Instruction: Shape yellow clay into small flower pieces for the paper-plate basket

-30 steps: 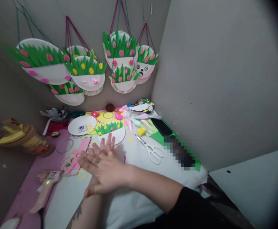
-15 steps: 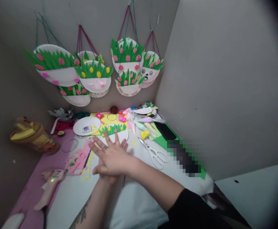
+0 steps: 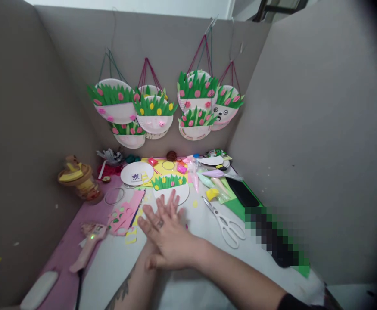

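My right hand (image 3: 172, 241) lies across my left hand (image 3: 174, 199), palm towards palm, with its fingers stretched and a ring on one finger. Only parts of the left hand show beneath it, with straight fingertips. Whatever may be between the palms is hidden. Just beyond the fingertips lies a white paper plate pocket (image 3: 182, 193) with green paper grass (image 3: 167, 182) and small pink and yellow flowers. A small magenta bit (image 3: 187, 226) shows beside the right hand. White-handled scissors (image 3: 225, 224) rest, partly spread, to the right.
A pink glue gun (image 3: 89, 249) with a green light and pink paper scraps (image 3: 123, 215) lie left. A drink cup (image 3: 81, 181) stands behind them. Piping bags (image 3: 204, 178), a white plate (image 3: 133, 168) and a black phone (image 3: 241, 191) lie further back. Decorated plates (image 3: 156, 118) hang on the wall.
The view has tilted up and shifted left, so the scene sits further right. My hands stay together, the right over the left, turned slightly.
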`<state>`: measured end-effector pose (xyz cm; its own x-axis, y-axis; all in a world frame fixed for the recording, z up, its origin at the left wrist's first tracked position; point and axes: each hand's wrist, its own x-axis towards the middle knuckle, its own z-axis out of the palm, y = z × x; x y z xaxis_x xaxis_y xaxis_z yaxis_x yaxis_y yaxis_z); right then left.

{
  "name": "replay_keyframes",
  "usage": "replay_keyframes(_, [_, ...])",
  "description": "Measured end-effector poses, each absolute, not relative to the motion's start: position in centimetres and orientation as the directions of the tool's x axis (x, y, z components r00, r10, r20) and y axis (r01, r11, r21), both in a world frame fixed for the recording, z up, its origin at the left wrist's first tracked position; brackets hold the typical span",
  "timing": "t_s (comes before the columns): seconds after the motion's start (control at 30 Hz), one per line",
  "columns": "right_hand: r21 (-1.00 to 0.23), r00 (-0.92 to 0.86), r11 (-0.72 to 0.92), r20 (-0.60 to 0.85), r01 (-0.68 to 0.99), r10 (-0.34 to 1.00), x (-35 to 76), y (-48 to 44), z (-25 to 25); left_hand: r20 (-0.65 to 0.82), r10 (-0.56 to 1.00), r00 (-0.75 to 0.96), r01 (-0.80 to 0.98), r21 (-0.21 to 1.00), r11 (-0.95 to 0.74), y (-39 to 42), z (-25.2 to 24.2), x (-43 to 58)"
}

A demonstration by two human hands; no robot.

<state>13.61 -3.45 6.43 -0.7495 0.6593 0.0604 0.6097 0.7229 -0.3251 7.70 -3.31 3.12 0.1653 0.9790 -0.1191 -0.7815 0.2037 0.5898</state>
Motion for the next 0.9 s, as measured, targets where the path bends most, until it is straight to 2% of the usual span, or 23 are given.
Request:
replay_keyframes(0.03, [-0.314,-0.753,0.733,0.077,0.604,0.653,13.6,-3.4,6.3,-0.106,0.985,0.134,-0.795,0.582,0.171,-3.4,3.1,7.9])
replay_keyframes(0.1, [-0.282,-0.678,0.673,0.096,0.684,0.729,13.8,-3.1,6.3,-0.083,0.99,0.113,-0.82,0.555,0.14,-3.4,2.9,7.8])
replay_keyframes(0.13, [-0.27,-0.619,0.618,0.091,0.739,0.78,14.0,-2.9,6.3,-0.074,0.987,0.141,-0.843,0.515,0.159,-3.3,2.8,7.5])
replay_keyframes(0.2, [-0.253,-0.561,0.554,0.051,0.793,0.826,14.2,-2.9,6.1,-0.089,0.95,0.3,-0.837,0.454,0.307,-3.1,2.6,6.6])
replay_keyframes(0.27, [-0.261,-0.649,0.631,0.022,0.731,0.761,14.2,-3.2,5.9,-0.104,0.969,0.225,-0.866,0.435,0.248,-3.0,2.2,6.0])
replay_keyframes(0.33, [-0.269,-0.725,0.712,0.067,0.648,0.685,13.9,-3.4,5.8,-0.087,0.99,0.113,-0.889,0.435,0.14,-3.2,1.9,6.1])
replay_keyframes(0.4, [-0.267,-0.683,0.69,0.131,0.673,0.718,13.8,-3.2,5.8,-0.065,0.995,0.073,-0.899,0.428,0.094,-3.4,2.0,6.4])
replay_keyframes(0.47, [-0.262,-0.57,0.59,0.156,0.764,0.807,14.0,-2.8,5.7,-0.071,0.979,0.191,-0.893,0.402,0.204,-3.5,2.4,6.4])
replay_keyframes(0.5, [-0.258,-0.54,0.561,0.151,0.787,0.828,14.2,-2.8,5.6,-0.09,0.95,0.299,-0.868,0.387,0.31,-3.4,2.8,6.3])
replay_keyframes(0.53, [-0.256,-0.546,0.563,0.139,0.786,0.826,14.3,-2.8,5.3,-0.109,0.936,0.336,-0.858,0.375,0.351,-3.3,3.1,6.1])
replay_keyframes(0.57, [-0.255,-0.586,0.597,0.126,0.76,0.8,14.3,-3.0,5.1,-0.127,0.941,0.314,-0.864,0.373,0.338,-3.3,3.3,6.1])
replay_keyframes(0.63, [-0.26,-0.681,0.686,0.126,0.679,0.722,14.0,-3.4,4.6,-0.156,0.978,0.138,-0.895,0.403,0.19,-3.3,3.5,6.7])
replay_keyframes(0.7, [-0.288,-0.674,0.692,0.173,0.662,0.718,13.5,-3.5,4.5,-0.106,0.975,-0.194,-0.887,0.443,-0.129,-3.5,3.3,7.9])
replay_keyframes(0.73, [-0.322,-0.625,0.655,0.207,0.683,0.753,13.4,-3.3,4.6,-0.114,0.958,-0.264,-0.874,0.448,-0.187,-3.5,3.0,8.5])
replay_keyframes(0.77, [-0.378,-0.551,0.599,0.238,0.706,0.8,13.6,-2.9,4.7,-0.148,0.978,-0.149,-0.896,0.439,-0.07,-3.5,2.7,8.9])
replay_keyframes(0.8, [-0.45,-0.474,0.543,0.266,0.709,0.839,14.1,-2.4,4.8,-0.181,0.98,0.077,-0.907,0.395,0.145,-3.4,2.4,9.0])
replay_keyframes(0.87, [-0.604,-0.387,0.525,0.355,0.6,0.851,15.9,-1.4,5.0,-0.269,0.918,0.292,-0.885,0.289,0.366,-3.0,1.7,8.5])
replay_keyframes(0.9, [-0.662,-0.329,0.527,0.412,0.533,0.85,17.0,-1.1,5.1,-0.3,0.89,0.344,-0.873,0.246,0.421,-2.7,1.4,8.0])
